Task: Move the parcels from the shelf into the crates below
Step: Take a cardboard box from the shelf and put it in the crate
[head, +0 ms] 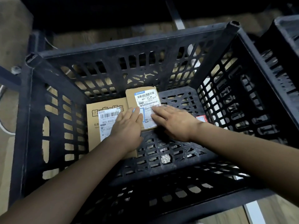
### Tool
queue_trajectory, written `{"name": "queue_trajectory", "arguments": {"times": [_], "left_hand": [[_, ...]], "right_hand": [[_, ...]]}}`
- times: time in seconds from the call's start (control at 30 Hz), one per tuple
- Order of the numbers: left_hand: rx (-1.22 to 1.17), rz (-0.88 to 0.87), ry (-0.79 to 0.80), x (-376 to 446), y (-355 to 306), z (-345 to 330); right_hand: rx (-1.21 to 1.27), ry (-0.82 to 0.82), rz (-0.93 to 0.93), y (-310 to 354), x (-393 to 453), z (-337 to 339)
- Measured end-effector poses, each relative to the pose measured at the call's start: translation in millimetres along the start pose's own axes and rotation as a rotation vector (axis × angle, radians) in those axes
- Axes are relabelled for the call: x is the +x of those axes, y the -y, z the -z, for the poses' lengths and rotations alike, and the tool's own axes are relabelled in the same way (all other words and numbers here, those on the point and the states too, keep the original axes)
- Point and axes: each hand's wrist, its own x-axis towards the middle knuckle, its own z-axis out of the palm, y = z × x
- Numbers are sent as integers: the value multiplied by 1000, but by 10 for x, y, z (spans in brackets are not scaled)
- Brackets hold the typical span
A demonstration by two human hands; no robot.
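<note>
small parcel flat on black crate floor, beside larger parcel | left hand and right hand: fingers straight, together, lying on its label

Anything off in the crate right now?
Nothing damaged or spilled. The small parcel lies slightly askew, its left edge overlapping the larger flat parcel on the crate floor. Both hands, left and right, rest flat on it.
</note>
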Motion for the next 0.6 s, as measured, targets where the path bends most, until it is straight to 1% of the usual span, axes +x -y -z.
{"name": "queue_trajectory", "arguments": {"times": [0.07, 0.17, 0.3, 0.43, 0.5, 0.6], "left_hand": [[4, 2, 50, -66, -52, -9], [53, -1, 129, -110, -92, -39], [56, -14, 147, -59, -57, -2], [53, -17, 184, -107, -53, 105], [60, -10, 195, -246, -55, 234], [83, -32, 184, -615, -77, 580]], "right_hand": [[-30, 17, 49, 33, -37, 8], [-39, 36, 69, 70, -48, 53], [-47, 66, 81, 55, -27, 83], [-49, 155, 42, 54, -54, 142], [-59, 186, 37, 112, -85, 268], [-68, 149, 38, 216, -250, 656]]}}
